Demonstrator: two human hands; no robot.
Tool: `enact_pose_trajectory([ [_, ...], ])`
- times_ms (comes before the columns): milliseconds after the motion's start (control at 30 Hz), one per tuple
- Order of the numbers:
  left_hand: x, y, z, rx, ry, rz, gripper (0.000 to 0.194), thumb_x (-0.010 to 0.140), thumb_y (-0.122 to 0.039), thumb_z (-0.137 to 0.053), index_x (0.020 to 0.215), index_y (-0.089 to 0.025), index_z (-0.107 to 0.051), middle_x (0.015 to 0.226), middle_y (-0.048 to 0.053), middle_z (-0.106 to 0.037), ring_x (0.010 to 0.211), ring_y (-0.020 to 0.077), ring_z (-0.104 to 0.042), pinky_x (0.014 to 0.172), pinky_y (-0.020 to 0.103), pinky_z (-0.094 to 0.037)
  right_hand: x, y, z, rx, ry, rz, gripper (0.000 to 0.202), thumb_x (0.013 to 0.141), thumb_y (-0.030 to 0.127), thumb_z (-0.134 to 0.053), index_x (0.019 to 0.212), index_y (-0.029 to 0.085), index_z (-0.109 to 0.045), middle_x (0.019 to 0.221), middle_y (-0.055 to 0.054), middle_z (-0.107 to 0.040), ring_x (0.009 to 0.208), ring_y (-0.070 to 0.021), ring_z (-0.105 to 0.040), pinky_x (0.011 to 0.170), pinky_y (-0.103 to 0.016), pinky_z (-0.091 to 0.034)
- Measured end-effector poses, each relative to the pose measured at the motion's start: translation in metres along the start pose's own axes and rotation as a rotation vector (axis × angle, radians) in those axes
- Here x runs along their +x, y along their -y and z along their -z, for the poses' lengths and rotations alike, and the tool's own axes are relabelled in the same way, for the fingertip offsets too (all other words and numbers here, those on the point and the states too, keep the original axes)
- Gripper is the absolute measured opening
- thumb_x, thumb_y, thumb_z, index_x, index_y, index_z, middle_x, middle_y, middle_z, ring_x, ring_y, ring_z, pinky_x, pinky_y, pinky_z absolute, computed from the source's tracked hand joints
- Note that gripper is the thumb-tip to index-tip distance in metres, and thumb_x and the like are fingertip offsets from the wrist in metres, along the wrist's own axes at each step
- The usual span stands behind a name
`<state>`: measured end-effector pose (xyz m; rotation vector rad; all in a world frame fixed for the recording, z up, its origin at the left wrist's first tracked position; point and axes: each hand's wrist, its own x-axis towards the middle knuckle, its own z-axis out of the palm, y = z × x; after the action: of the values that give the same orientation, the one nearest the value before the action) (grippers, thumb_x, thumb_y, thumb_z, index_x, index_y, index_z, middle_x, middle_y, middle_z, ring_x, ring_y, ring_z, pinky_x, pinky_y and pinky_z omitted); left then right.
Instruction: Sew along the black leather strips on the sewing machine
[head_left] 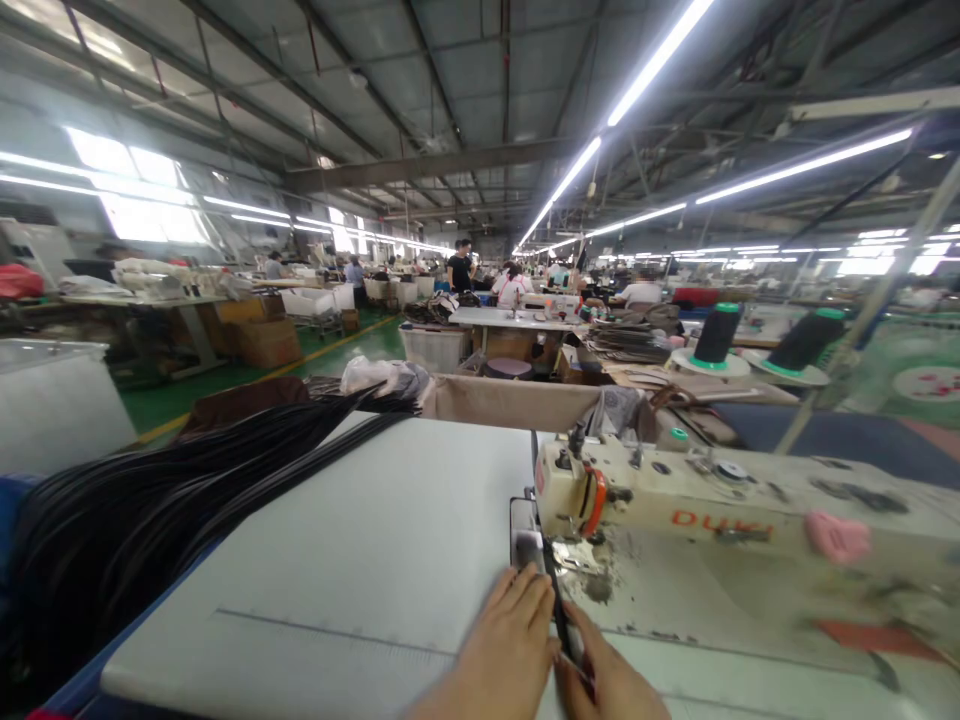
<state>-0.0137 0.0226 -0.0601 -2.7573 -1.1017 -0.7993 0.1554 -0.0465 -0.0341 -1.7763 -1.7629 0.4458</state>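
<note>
While beneath striplights (660, 60) — white table (337, 540), green floor (154, 400).

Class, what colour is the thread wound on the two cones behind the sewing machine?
The thread is black; it shows best in the head view.

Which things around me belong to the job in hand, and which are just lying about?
In hand:
black strip, at left hand and right hand
sewing machine
black strips heaped at left, probably

Apparently lying about:
pink object on the machine
cardboard box
white bin at far left
</note>
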Motion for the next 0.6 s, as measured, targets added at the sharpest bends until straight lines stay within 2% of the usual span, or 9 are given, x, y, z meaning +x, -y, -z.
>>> enact_pose_trajectory([
  [67,0.002,-0.008,0.020,-0.018,0.056,0.008,0.050,0.108,-0.041,-0.040,0.150,-0.016,-0.051,0.156,0.007,-0.052,0.147,0.0244,-0.046,0.124,0.044,-0.039,-0.002,0.006,0.010,0.046,0.018,-0.053,0.052,0.093,0.035,-0.043,0.141,0.021,-0.060,0.102,-0.007,-0.080,0.084,-0.0234,-0.076,0.082,-0.033,-0.059],
  [167,0.004,-0.012,0.032,-0.009,0.104,0.007,0.051,0.108,-0.042,-0.041,0.149,-0.013,-0.051,0.156,0.009,-0.052,0.148,0.0258,-0.045,0.123,0.046,-0.039,-0.002,0.015,0.021,0.158,-0.026,-0.102,0.049,0.091,0.034,-0.041,0.131,0.019,-0.066,0.110,-0.008,-0.078,0.093,-0.0215,-0.075,0.087,-0.032,-0.058],
  [300,0.002,-0.011,0.030,-0.012,0.098,0.011,0.050,0.107,-0.041,-0.043,0.149,-0.015,-0.051,0.156,0.009,-0.053,0.147,0.0250,-0.046,0.123,0.045,-0.039,-0.002,0.019,0.022,0.244,-0.070,-0.092,0.042,0.092,0.039,-0.046,0.118,0.020,-0.071,0.108,-0.008,-0.078,0.092,-0.0216,-0.074,0.088,-0.031,-0.057],
  [467,0.001,-0.011,0.028,-0.019,0.080,0.020,0.048,0.107,-0.039,-0.045,0.149,-0.016,-0.052,0.156,0.009,-0.053,0.148,0.0234,-0.045,0.124,0.044,-0.037,-0.003,0.016,0.017,0.237,-0.110,-0.089,0.039,0.093,0.044,-0.046,0.108,0.021,-0.074,0.094,-0.007,-0.078,0.080,-0.0218,-0.072,0.081,-0.031,-0.057],
  [600,0.002,-0.013,0.030,-0.022,0.091,0.024,0.050,0.107,-0.039,-0.044,0.151,-0.015,-0.050,0.157,0.009,-0.052,0.149,0.0233,-0.044,0.125,0.044,-0.034,-0.003,0.018,0.019,0.225,-0.108,-0.075,0.037,0.093,0.045,-0.046,0.103,0.021,-0.074,0.091,-0.007,-0.077,0.074,-0.0212,-0.070,0.077,-0.030,-0.057],
])
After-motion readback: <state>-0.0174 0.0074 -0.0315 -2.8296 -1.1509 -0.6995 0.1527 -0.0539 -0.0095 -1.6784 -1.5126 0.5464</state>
